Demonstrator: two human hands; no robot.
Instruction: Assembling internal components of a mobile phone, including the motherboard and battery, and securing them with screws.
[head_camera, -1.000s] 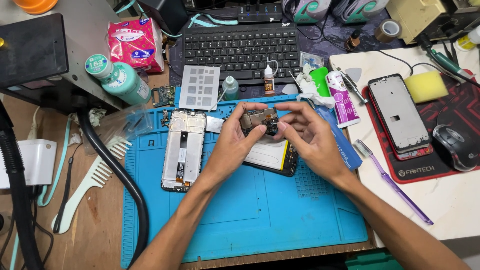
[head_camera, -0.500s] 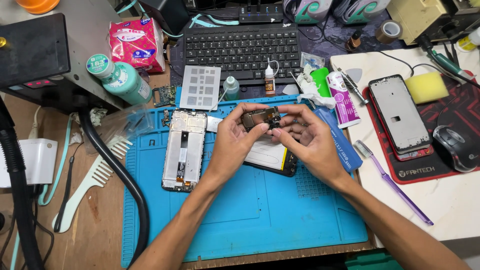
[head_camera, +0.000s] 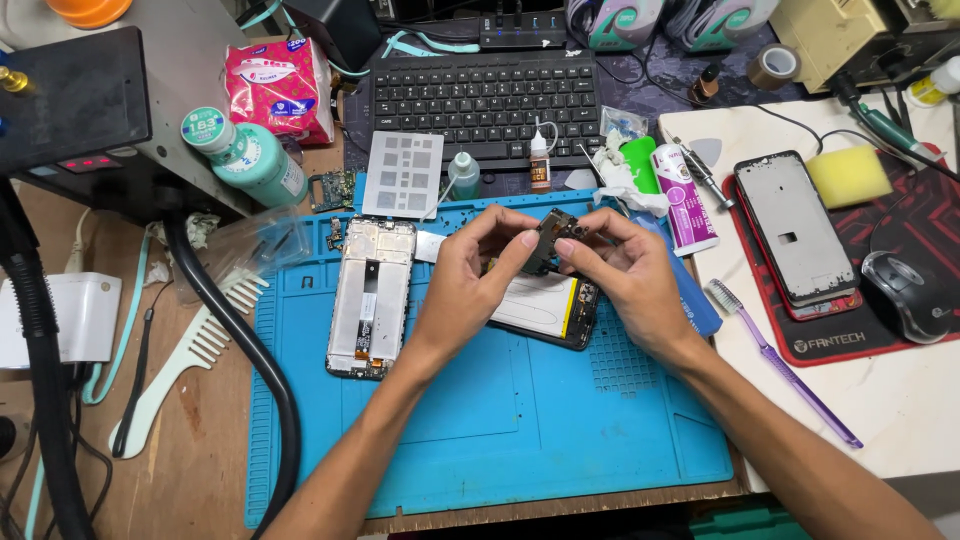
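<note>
Both my left hand (head_camera: 470, 275) and right hand (head_camera: 625, 270) pinch a small dark circuit board (head_camera: 553, 238), fingertips clamped on its edges, raised over the far middle of the blue mat (head_camera: 520, 420), just above an opened phone (head_camera: 545, 310).

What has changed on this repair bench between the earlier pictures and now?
Both hands, left hand and right hand, have turned the small circuit board from lying flat to standing on edge. The opened phone, phone frame and blue mat stayed put.
</note>
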